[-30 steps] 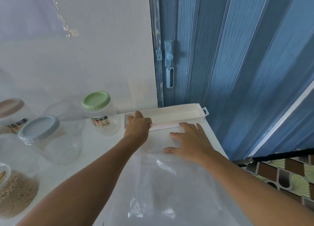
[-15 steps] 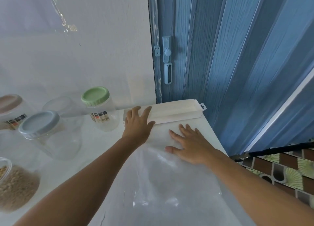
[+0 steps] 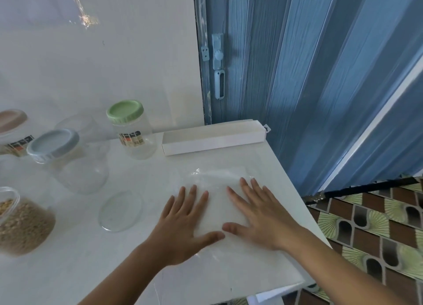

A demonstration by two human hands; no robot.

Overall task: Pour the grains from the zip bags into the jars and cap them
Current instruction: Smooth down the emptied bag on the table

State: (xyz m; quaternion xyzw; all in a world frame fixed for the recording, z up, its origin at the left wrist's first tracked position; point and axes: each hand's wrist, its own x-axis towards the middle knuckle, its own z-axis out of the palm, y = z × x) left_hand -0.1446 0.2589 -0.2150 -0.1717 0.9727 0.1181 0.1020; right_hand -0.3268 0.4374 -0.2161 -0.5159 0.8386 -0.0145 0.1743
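Pressing flat with straight, spread fingers, the left hand (image 3: 185, 224) and the right hand (image 3: 258, 215) lie side by side on a clear, empty plastic zip bag (image 3: 219, 185) spread on the white table top (image 3: 91, 270); neither hand curls round anything, and the thumbs nearly meet between them. Beyond the fingertips, near the table's far edge, sits a long white cardboard box (image 3: 214, 138), open at the top. Just left of the left hand lies a clear round lid (image 3: 120, 210), flat on the table. Farther left and beyond it stands a clear plastic jar with a grey-blue lid (image 3: 66, 158), and behind that a clear jar with a pale green screw cap (image 3: 131, 130), which looks empty. At the far left edge a clear jar filled with tan grains (image 3: 23, 224) stands uncapped, and above it a jar with a pinkish-brown lid (image 3: 11, 130) is partly cut off. To the right of the right hand, past the table edge, rise a blue folding door (image 3: 309, 75) and patterned floor tiles (image 3: 377, 224).
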